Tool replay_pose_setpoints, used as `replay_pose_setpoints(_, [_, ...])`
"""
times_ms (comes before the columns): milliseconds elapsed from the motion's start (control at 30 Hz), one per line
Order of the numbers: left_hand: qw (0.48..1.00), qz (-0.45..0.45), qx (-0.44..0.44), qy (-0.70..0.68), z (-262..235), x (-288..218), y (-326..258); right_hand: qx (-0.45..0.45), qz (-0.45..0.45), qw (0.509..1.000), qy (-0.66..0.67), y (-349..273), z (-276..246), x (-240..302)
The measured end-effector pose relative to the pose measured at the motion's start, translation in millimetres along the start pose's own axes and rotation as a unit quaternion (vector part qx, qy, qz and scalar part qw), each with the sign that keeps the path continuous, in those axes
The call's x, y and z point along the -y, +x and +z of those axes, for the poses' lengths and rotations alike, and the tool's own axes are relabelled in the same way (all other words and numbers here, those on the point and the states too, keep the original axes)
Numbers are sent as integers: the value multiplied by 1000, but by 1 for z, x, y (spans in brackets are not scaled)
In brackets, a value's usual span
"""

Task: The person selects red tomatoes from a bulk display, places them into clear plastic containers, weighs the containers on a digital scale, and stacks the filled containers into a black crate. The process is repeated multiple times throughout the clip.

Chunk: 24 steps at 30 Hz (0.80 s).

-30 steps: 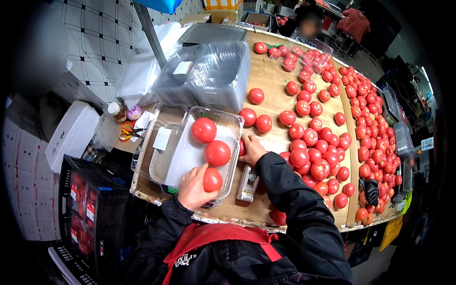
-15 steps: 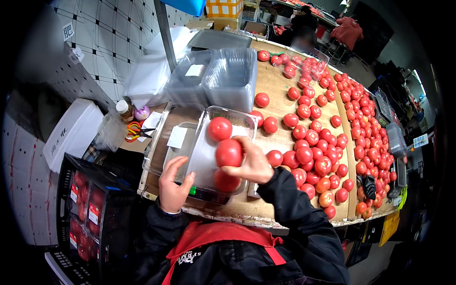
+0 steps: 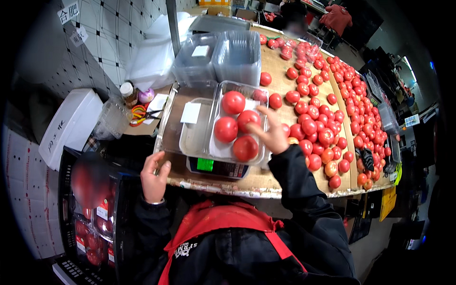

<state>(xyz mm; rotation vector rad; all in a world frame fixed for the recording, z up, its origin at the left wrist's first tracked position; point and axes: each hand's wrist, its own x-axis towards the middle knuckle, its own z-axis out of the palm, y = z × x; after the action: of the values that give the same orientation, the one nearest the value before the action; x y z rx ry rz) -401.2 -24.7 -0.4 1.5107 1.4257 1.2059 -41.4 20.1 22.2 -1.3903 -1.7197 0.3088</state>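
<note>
Several red tomatoes [image 3: 225, 129] sit in the right-hand part of a clear plastic clamshell box [image 3: 219, 153], on a white liner. The box's other half lies folded out to the left, a white label [image 3: 190, 113] on it. Beneath the box is a scale [image 3: 223, 169] with a lit green display. My right hand [image 3: 274, 135] hovers at the box's right edge, thumb and fingers apart beside a tomato [image 3: 249, 119]; whether the thumb touches it I cannot tell. Off the table's near-left edge, my left hand [image 3: 154, 179] holds nothing, its fingers apart.
Loose tomatoes [image 3: 308, 126] cover much of the table to the right. Stacked clear boxes [image 3: 237, 57] stand behind the scale. Scissors [image 3: 141, 115] with orange and yellow handles lie at left. A black crate [image 3: 121, 190] with packed tomatoes stands lower left. Another person [image 3: 336, 20] sits far back.
My right hand has let go of the tomato it held, now in the box, and moved right. My left hand has drawn back left, away from the box. The view has shifted.
</note>
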Motion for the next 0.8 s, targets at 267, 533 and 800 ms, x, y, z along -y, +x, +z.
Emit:
replay_pose_setpoints(267, [991,-78,-40,-98,-28,54,18,-125,275,938,172,-107,-51,-44])
replay_pose_setpoints(533, [963,-200,-58,-170,-9,84,38,-146,310,918,198,-131,-37,-58])
replay_pose_setpoints(800, [923,-261,-115,-257,12,103,49,-128,290,926,206,-99,-33,-61])
